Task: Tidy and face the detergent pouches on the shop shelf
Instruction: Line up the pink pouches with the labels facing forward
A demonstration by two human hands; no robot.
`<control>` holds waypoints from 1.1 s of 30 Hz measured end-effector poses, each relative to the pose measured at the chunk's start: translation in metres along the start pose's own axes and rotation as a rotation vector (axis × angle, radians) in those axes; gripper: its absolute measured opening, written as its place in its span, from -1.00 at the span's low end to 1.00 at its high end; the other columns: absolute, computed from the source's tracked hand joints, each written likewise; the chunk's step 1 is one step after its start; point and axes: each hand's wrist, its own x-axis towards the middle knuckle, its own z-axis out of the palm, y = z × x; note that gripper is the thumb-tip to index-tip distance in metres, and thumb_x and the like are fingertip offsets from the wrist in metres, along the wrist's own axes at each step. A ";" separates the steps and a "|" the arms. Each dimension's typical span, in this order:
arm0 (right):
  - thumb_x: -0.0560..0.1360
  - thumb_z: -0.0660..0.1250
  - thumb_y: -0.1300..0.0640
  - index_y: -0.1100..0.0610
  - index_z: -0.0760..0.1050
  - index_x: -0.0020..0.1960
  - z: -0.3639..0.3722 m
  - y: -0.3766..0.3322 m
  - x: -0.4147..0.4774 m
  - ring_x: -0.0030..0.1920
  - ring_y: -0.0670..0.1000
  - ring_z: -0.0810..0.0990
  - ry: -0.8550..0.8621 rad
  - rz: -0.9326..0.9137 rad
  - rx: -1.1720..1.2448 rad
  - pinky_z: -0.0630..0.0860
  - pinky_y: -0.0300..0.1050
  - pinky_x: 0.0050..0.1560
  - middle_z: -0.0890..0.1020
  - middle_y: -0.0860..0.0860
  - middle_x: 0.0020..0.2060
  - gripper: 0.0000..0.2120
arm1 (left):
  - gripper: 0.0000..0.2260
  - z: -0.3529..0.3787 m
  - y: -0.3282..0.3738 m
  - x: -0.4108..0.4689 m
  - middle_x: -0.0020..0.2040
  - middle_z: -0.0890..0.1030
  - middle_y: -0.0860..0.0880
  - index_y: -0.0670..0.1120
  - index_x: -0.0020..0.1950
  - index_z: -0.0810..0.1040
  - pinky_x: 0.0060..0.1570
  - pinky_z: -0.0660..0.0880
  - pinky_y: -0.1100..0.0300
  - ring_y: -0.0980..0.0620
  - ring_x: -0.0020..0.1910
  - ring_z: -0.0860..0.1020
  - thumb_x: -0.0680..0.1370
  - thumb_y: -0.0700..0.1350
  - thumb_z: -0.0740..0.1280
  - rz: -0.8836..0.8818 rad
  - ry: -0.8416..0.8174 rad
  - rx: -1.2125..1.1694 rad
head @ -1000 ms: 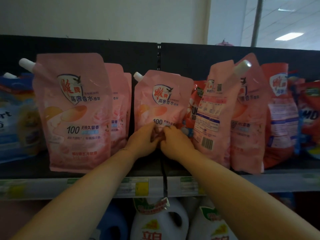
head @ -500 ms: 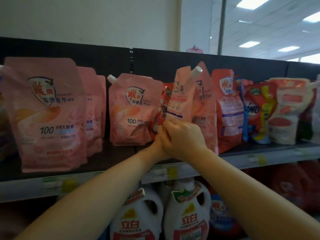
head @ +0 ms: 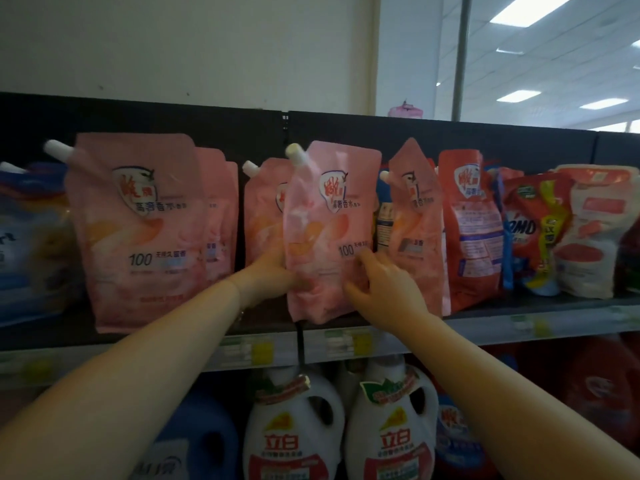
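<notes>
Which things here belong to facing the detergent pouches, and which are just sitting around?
Job: held pink pouch, left hand, right hand, large pink pouch, red pouch, shelf.
Just around: white jugs below, blue pack far left.

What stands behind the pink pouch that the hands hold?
Another pink pouch: only its white cap and left part show. The held pouch covers the rest, and anything further back.
</notes>
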 end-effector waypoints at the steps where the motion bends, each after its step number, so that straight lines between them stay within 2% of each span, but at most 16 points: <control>1: 0.50 0.26 -0.13 0.01 0.25 0.31 0.004 -0.004 0.002 0.00 0.15 0.53 -0.070 0.022 0.044 0.49 0.00 -0.10 0.46 0.04 0.12 -0.54 | -0.34 -0.007 -0.001 -0.004 0.19 0.56 -0.01 -0.03 0.38 0.39 0.19 0.51 0.02 -0.03 0.25 0.52 0.35 -0.36 0.50 0.021 0.050 0.019; 3: 0.47 0.31 -0.15 -0.06 0.13 0.41 0.014 -0.013 0.007 0.11 0.18 0.50 -0.154 0.027 0.135 0.51 0.07 0.05 0.43 0.05 0.23 -0.40 | -0.24 -0.015 -0.002 -0.011 0.17 0.48 0.01 -0.07 0.41 0.25 0.13 0.49 0.09 -0.01 0.20 0.48 0.31 -0.29 0.55 0.021 0.230 0.130; 5: 0.47 0.36 -0.08 -0.08 0.11 0.43 0.021 -0.024 0.012 0.20 0.17 0.47 -0.192 -0.023 0.195 0.50 0.11 0.16 0.39 0.06 0.31 -0.35 | -0.20 -0.018 -0.003 -0.019 0.20 0.41 -0.02 -0.10 0.43 0.09 0.11 0.45 0.10 0.01 0.17 0.43 0.36 -0.29 0.51 0.046 0.433 0.250; 7: 0.47 0.39 -0.01 -0.07 0.12 0.43 0.026 -0.033 0.016 0.26 0.15 0.44 -0.228 -0.058 0.209 0.47 0.09 0.23 0.34 0.06 0.35 -0.35 | -0.27 -0.019 -0.009 -0.026 0.29 0.34 -0.13 -0.10 0.42 0.09 0.25 0.38 0.08 -0.04 0.25 0.36 0.39 -0.33 0.42 0.222 0.604 0.463; 9: 0.47 0.39 0.03 -0.04 0.20 0.39 0.030 -0.038 0.020 0.24 0.14 0.45 -0.237 -0.064 0.170 0.49 0.08 0.20 0.33 0.04 0.33 -0.43 | -0.35 -0.022 -0.015 -0.031 0.27 0.34 -0.18 -0.15 0.37 0.23 0.26 0.35 0.05 -0.10 0.25 0.32 0.34 -0.31 0.40 0.411 0.696 0.825; 11: 0.48 0.37 0.04 -0.01 0.31 0.28 0.034 -0.041 0.023 0.14 0.10 0.51 -0.188 -0.094 0.087 0.55 0.07 0.08 0.38 0.00 0.25 -0.58 | -0.51 -0.019 -0.013 -0.037 0.14 0.45 -0.08 -0.10 0.23 0.37 0.09 0.41 0.05 -0.11 0.15 0.41 0.35 -0.20 0.43 0.488 0.539 1.015; 13: 0.50 0.33 0.04 0.00 0.38 0.20 0.037 -0.045 0.026 0.07 0.08 0.54 -0.175 -0.142 0.026 0.56 0.07 -0.01 0.46 -0.03 0.16 -0.70 | -0.72 -0.013 -0.006 -0.040 -0.04 0.49 0.04 -0.03 0.12 0.43 -0.06 0.42 0.13 -0.09 0.04 0.52 0.45 -0.07 0.38 0.371 0.286 1.044; 14: 0.51 0.31 0.05 0.01 0.40 0.20 0.040 -0.048 0.028 0.07 0.09 0.55 -0.188 -0.156 0.019 0.55 0.07 -0.01 0.50 -0.03 0.14 -0.73 | -0.77 -0.010 -0.005 -0.038 -0.06 0.52 0.05 0.01 0.12 0.43 -0.09 0.44 0.14 -0.07 0.01 0.55 0.49 -0.03 0.34 0.274 0.177 1.067; 16: 0.52 0.29 0.10 0.02 0.42 0.22 0.045 -0.052 0.033 0.10 0.10 0.53 -0.214 -0.157 0.053 0.53 0.07 0.04 0.52 0.00 0.15 -0.72 | -0.74 -0.008 -0.008 -0.032 0.07 0.58 0.03 0.07 0.20 0.41 -0.03 0.51 0.05 -0.07 0.04 0.57 0.52 -0.01 0.31 0.150 0.079 1.107; 18: 0.50 0.31 0.17 0.03 0.43 0.26 0.050 -0.053 0.040 0.16 0.10 0.50 -0.215 -0.151 0.118 0.51 0.05 0.13 0.51 0.02 0.19 -0.67 | -0.69 -0.010 -0.016 -0.022 0.16 0.58 -0.01 0.05 0.25 0.39 0.03 0.52 -0.02 -0.10 0.10 0.56 0.53 -0.06 0.32 0.117 0.088 1.120; 22: 0.46 0.34 0.29 0.05 0.35 0.41 0.068 -0.045 0.056 0.28 0.11 0.44 -0.262 -0.178 0.166 0.45 0.01 0.26 0.46 0.05 0.30 -0.46 | -0.59 -0.018 -0.037 0.000 0.20 0.56 -0.11 -0.04 0.34 0.35 0.07 0.52 -0.07 -0.17 0.13 0.55 0.51 -0.13 0.36 0.058 0.107 1.135; 27: 0.45 0.33 0.30 0.07 0.21 0.48 0.082 -0.039 0.075 0.41 0.14 0.30 -0.415 -0.103 0.202 0.35 0.08 0.38 0.31 0.08 0.42 -0.35 | -0.47 -0.014 -0.049 0.022 0.29 0.48 -0.17 -0.10 0.44 0.24 0.18 0.46 -0.03 -0.18 0.22 0.49 0.52 -0.23 0.34 -0.084 0.076 1.088; 29: 0.45 0.32 0.26 0.12 0.35 0.40 0.081 -0.035 0.077 0.34 0.11 0.38 -0.426 -0.128 0.282 0.42 0.02 0.30 0.41 0.07 0.33 -0.47 | -0.47 -0.009 -0.049 0.025 0.31 0.44 -0.16 -0.11 0.42 0.22 0.19 0.45 -0.04 -0.18 0.26 0.46 0.50 -0.18 0.35 -0.118 0.082 1.063; 30: 0.47 0.30 0.25 0.12 0.45 0.30 0.078 -0.032 0.076 0.25 0.07 0.47 -0.378 -0.121 0.359 0.49 -0.05 0.20 0.50 0.04 0.23 -0.60 | -0.46 -0.007 -0.048 0.024 0.31 0.44 -0.14 -0.10 0.40 0.22 0.18 0.46 -0.05 -0.18 0.26 0.45 0.49 -0.12 0.35 -0.130 0.096 1.049; 32: 0.53 0.23 0.23 0.10 0.58 0.00 0.071 -0.024 0.074 -0.01 0.00 0.56 -0.206 -0.006 0.503 0.50 -0.20 -0.08 0.58 -0.03 -0.06 -0.83 | -0.42 -0.002 -0.048 0.020 0.28 0.45 -0.10 -0.07 0.39 0.21 0.12 0.48 -0.03 -0.16 0.23 0.47 0.45 0.00 0.35 -0.121 0.160 1.054; 33: 0.55 0.20 0.22 0.07 0.56 -0.16 0.067 -0.018 0.075 -0.12 0.01 0.55 -0.096 0.082 0.533 0.48 -0.19 -0.17 0.57 -0.04 -0.18 -0.80 | -0.40 0.000 -0.047 0.017 0.26 0.47 -0.08 -0.05 0.41 0.20 0.10 0.48 -0.01 -0.14 0.21 0.49 0.44 0.07 0.34 -0.100 0.202 1.072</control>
